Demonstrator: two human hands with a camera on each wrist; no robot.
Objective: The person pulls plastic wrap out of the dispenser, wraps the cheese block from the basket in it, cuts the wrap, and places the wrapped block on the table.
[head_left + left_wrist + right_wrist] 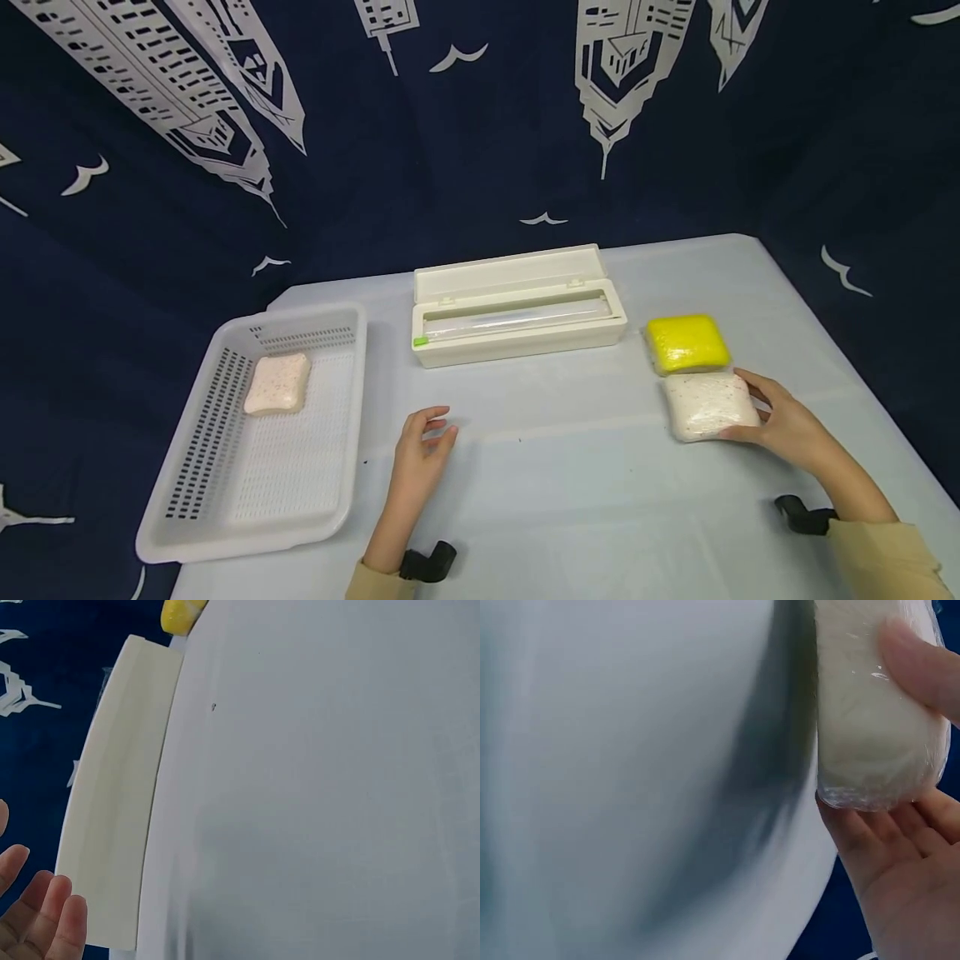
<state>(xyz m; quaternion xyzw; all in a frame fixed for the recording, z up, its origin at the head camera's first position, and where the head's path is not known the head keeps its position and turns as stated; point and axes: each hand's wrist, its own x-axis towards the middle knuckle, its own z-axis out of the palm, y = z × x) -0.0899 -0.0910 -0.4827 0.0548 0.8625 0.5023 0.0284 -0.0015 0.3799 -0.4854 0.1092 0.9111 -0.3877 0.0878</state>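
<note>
My right hand grips the right end of a white speckled block on the table. Its thumb is on the near side and its fingers are at the back. Clear film wraps this block, wrinkled and shiny in the right wrist view. Just behind it lies a yellow block, also shiny with film. My left hand holds nothing, its fingers loosely bent over the table between the basket and the middle. The left wrist view catches only the fingertips of that hand, in front of a cream box.
At the back, a cream cling film dispenser stands with its lid raised and a clear roll inside. On the left is a white plastic basket, in which a pale speckled block lies. Dark patterned cloth hangs behind the white table.
</note>
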